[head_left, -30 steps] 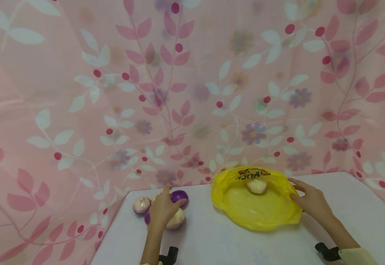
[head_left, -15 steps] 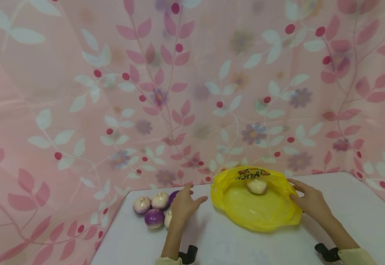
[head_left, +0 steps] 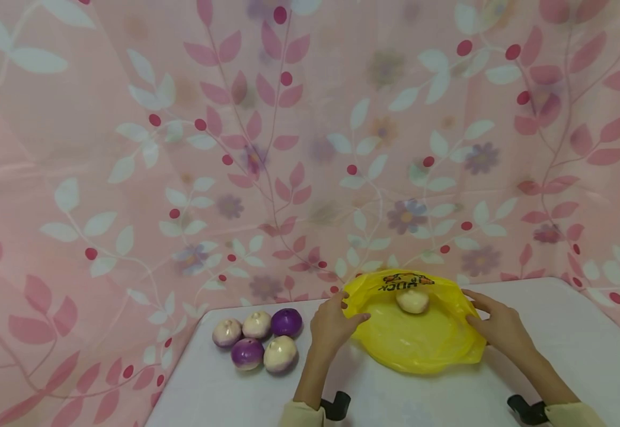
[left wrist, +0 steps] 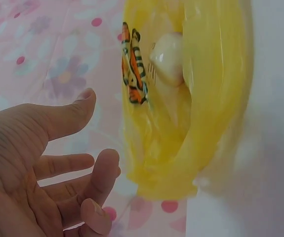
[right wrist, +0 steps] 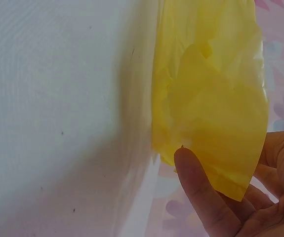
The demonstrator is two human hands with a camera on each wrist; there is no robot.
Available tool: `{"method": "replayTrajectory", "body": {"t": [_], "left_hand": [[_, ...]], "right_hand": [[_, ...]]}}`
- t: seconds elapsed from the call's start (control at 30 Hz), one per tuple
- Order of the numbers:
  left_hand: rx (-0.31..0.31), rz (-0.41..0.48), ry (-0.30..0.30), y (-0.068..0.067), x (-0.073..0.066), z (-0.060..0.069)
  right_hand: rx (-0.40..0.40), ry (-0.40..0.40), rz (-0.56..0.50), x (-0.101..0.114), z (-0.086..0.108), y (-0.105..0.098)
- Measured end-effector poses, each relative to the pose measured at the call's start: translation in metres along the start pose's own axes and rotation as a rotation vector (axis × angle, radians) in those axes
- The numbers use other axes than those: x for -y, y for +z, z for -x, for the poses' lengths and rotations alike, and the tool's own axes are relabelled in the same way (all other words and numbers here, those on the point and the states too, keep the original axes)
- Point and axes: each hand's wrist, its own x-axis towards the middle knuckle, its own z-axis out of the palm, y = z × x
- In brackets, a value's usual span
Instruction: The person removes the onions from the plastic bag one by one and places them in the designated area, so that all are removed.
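Note:
A yellow plastic bag point(head_left: 416, 350) with a printed duck picture lies with its mouth wide, and one whitish turnip point(head_left: 412, 301) sits inside it. My left hand point(head_left: 332, 329) is at the bag's left side with thumb and fingers spread. In the left wrist view that hand point(left wrist: 58, 173) holds nothing and appears apart from the bag point(left wrist: 211, 89). My right hand point(head_left: 504, 329) holds the bag's right edge. In the right wrist view, the edge lies between the thumb point(right wrist: 198, 190) and the fingers behind it.
Several purple-and-white turnips sit grouped on the left of the white table point(head_left: 374, 403), among them a purple one point(head_left: 286, 322) and a pale one point(head_left: 280, 354). A pink floral cloth point(head_left: 310, 148) hangs behind the table. Black wrist mounts point(head_left: 336, 406) are on both forearms.
My left hand has moved right, from over the turnips to the bag's left side, uncovering the turnip group. The right hand stays on the bag's edge.

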Motion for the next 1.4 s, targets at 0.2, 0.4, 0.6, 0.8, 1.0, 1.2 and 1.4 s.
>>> {"method": "replayTrajectory", "body": {"t": [0.2,0.4,0.6,0.8,1.0,1.2,1.4], "left_hand": [[0.033,0.031,-0.008,0.017,-0.019,-0.004],[0.001,0.072,0.021,0.033,-0.033,-0.011],[0.001,0.122,0.028,0.053,-0.037,-0.014],[0.044,0.078,0.040,0.067,-0.044,-0.020],[0.077,0.033,0.073,0.075,-0.056,-0.029],[0.133,0.016,0.138,0.080,-0.067,-0.037],[0.237,0.023,0.152,0.090,-0.069,-0.039]], "right_hand": [[0.001,-0.006,-0.003,-0.002,0.002,0.000],[-0.004,-0.014,-0.002,-0.001,0.002,-0.001],[0.002,0.004,-0.001,0.003,0.002,-0.001],[-0.004,-0.009,0.004,0.004,0.002,-0.003],[0.002,-0.012,0.008,0.004,0.001,-0.003],[0.000,-0.030,0.008,0.005,0.000,-0.001],[-0.003,-0.044,0.005,0.005,0.000,-0.001]]}}
